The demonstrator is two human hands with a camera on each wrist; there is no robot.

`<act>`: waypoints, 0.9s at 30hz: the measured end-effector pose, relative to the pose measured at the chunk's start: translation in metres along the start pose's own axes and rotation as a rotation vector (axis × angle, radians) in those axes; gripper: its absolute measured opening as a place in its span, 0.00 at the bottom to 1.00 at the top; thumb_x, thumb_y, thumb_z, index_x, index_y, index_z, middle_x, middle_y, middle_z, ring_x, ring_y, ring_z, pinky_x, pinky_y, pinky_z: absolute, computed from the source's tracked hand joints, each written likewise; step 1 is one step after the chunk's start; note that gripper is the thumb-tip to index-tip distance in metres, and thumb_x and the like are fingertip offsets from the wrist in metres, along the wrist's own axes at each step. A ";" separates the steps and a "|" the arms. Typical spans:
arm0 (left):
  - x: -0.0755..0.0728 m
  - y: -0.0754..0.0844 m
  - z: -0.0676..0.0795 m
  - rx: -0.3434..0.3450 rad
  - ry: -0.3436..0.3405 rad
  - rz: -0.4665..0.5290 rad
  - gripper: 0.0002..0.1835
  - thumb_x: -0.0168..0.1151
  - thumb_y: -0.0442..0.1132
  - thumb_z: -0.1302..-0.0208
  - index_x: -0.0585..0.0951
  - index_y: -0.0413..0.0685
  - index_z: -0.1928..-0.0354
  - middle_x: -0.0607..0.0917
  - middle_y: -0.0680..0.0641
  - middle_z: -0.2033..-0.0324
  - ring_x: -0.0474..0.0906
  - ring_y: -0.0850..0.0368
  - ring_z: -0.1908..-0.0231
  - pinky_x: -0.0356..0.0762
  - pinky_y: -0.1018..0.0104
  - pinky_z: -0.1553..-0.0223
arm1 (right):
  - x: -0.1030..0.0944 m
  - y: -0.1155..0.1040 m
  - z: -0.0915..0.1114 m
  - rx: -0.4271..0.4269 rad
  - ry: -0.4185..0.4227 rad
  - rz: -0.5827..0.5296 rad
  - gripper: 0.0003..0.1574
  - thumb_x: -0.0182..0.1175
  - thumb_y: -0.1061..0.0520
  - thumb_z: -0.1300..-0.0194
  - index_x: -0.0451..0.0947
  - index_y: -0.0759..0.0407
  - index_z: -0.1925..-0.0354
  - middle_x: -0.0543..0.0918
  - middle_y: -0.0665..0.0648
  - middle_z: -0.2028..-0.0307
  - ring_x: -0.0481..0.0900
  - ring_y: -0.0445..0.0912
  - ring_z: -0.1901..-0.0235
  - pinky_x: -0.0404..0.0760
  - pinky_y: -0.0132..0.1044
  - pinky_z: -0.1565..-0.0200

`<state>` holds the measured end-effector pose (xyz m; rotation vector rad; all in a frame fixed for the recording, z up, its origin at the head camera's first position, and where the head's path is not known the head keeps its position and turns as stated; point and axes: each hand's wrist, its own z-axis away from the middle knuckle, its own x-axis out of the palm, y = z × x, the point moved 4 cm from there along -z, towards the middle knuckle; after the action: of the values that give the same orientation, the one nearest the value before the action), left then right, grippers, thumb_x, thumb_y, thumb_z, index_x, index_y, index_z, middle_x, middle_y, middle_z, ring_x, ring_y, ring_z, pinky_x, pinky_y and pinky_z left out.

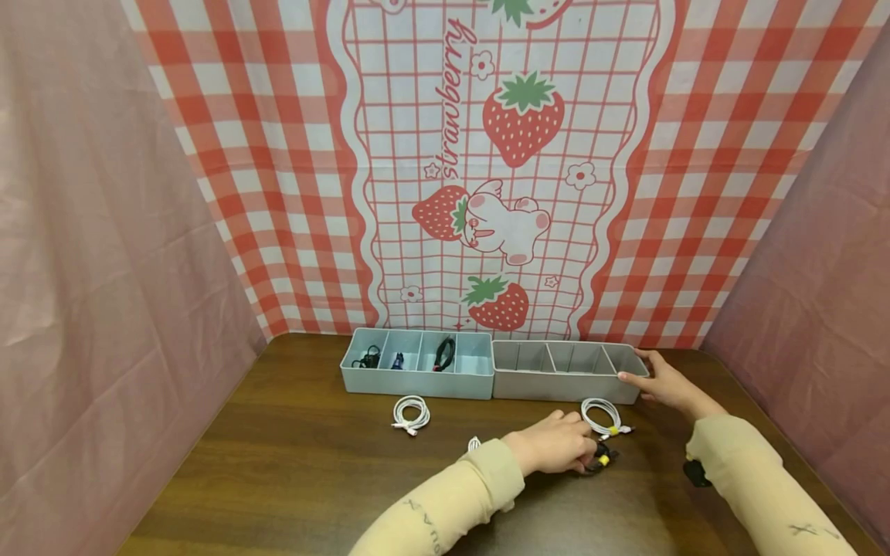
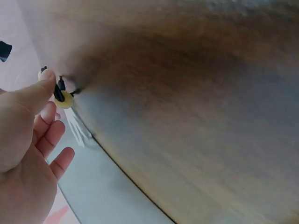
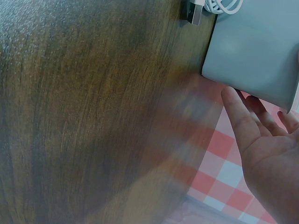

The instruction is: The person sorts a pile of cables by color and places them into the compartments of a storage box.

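Left hand (image 1: 555, 443) is pinching a black cable bundle (image 1: 602, 461) with a yellow tie between thumb and fingertip, the other fingers hanging loosely curled. Bundle is sitting in front of the grey divided organizer (image 1: 556, 388), just beside a white coiled cable (image 1: 616, 418). Right hand (image 1: 666, 383) is touching the organizer's right end, fingers spreading, not clenching.

The table (image 1: 229, 471) is shiny wood. The blue box (image 1: 417, 381) and gray box (image 1: 556, 388) are smooth plastic. The USB plug (image 3: 195, 14) has a shiny metal tip. The pink curtain (image 1: 104, 232) is dull cloth. The black cable (image 2: 59, 93), blurry here, may be plastic.
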<state>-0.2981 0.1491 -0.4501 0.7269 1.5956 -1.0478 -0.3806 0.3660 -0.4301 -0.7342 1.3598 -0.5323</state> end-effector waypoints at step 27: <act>-0.019 -0.027 0.026 -0.022 0.159 0.027 0.04 0.57 0.54 0.36 0.77 0.68 0.64 0.74 0.64 0.64 0.69 0.66 0.57 0.64 0.72 0.56 | 0.000 0.003 -0.002 -0.007 -0.001 -0.022 0.55 0.57 0.46 0.33 0.36 0.74 0.30 0.54 0.83 0.41 0.69 0.69 0.47 0.78 0.55 0.54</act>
<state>-0.3046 0.1151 -0.4268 0.8318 1.7251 -0.9705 -0.3831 0.3671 -0.4325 -0.7555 1.3547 -0.5452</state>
